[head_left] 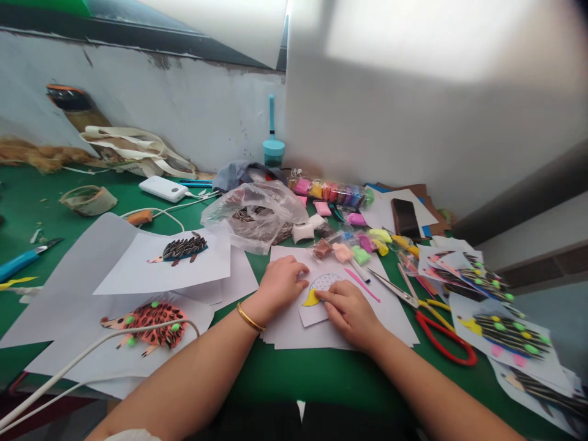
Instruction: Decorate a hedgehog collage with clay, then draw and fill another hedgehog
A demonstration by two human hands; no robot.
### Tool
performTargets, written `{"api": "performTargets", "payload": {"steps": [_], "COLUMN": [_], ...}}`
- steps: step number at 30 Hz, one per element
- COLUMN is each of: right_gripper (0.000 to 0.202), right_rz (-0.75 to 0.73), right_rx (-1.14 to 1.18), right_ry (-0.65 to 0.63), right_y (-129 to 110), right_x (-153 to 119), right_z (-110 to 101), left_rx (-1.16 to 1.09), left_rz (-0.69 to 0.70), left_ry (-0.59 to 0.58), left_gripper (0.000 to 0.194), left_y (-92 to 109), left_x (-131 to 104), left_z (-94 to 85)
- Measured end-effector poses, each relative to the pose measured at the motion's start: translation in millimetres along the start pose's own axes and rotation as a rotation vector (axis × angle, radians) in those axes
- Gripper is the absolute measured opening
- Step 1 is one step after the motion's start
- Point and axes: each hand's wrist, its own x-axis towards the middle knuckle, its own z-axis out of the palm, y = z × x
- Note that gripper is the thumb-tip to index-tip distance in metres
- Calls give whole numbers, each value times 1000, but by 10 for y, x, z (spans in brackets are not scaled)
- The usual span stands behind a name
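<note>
A small white card (312, 316) lies on a stack of white paper, bearing a dotted, rounded outline drawing (327, 281). Yellow clay (311, 298) is spread in a pointed shape at the drawing's left end. My right hand (351, 311) has its index fingertip on the yellow clay, the other fingers loosely bent, gripping nothing visible. To the left of the card my left hand (282, 283) rests on the paper, its fingers and thumb apart and nothing held. A pink clay tool (362, 285) lies to the right of the drawing.
Red-handled scissors (427, 321) lie open at right, beside finished hedgehog pictures (505, 334). Behind the paper are clay packets (342, 252) and a plastic bag of seeds (257, 217). More hedgehog pictures (151, 327), a white cable (92, 354) and a blue cutter (22, 263) lie left.
</note>
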Motion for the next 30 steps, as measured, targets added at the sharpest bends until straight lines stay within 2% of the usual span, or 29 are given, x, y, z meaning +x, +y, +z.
{"api": "performTargets", "payload": {"steps": [22,30], "right_gripper": [29,28], "right_rz": [-39,-37], "right_rx": [31,-17], "right_ry": [88,32], "right_y": [-44,-46], "right_x": [-52,-44], "right_z": [-73,-74], "left_rx": [-4,-1], "left_rz": [-3,-10], "left_ry": [-2,-7], "left_gripper": [24,24], "left_y": [9,18], "left_x": [-11,-9], "left_z": [-16,-21]}}
